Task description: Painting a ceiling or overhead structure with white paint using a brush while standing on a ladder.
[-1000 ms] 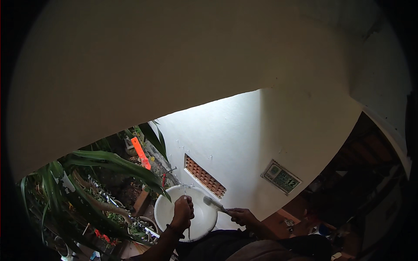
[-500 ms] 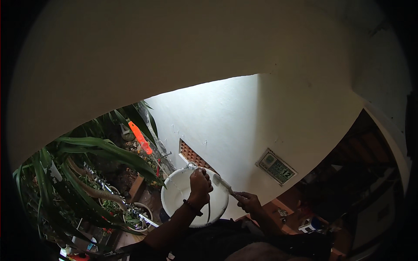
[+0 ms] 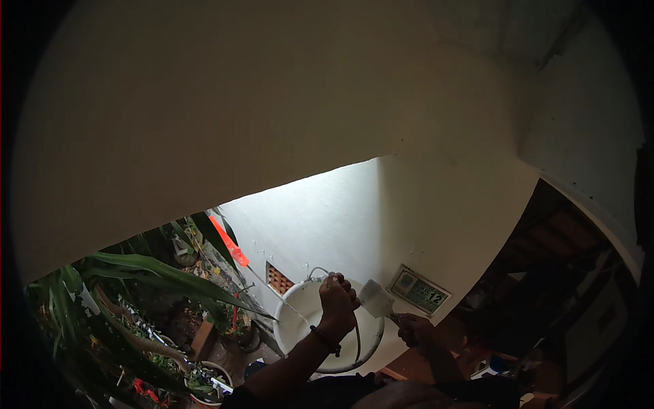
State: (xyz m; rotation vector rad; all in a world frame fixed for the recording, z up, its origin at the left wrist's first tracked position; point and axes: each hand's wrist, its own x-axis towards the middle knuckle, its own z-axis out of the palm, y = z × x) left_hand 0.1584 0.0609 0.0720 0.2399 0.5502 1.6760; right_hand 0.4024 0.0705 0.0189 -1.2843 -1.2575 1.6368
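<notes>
My left hand (image 3: 337,303), a dark bracelet at its wrist, is closed round the thin handle (image 3: 358,339) of a round white bucket (image 3: 372,346). Pale liquid, which looks like paint, lies inside the bucket. In my right hand (image 3: 417,332) is a wide flat paintbrush (image 3: 375,300) with a white-coated head, raised by the bucket's right rim. Whether the brush touches the rim I cannot tell. A tool with a bright orange handle (image 3: 229,243) leans out of the bucket to the left; its thin rod runs down inside, and its far end is hidden.
A white wall (image 3: 320,218) stands ahead, with a brick-coloured vent (image 3: 278,278) and a small framed plate (image 3: 417,291). A broad pale surface (image 3: 204,102) spans above. Long-leaved plants (image 3: 163,269) and pots (image 3: 208,382) are at left; a dark space with wooden steps lies right.
The view has tilted, so the wall and plants sit lower. My left hand and the bucket have shifted right toward the plate. The brush has turned, showing its broad face.
</notes>
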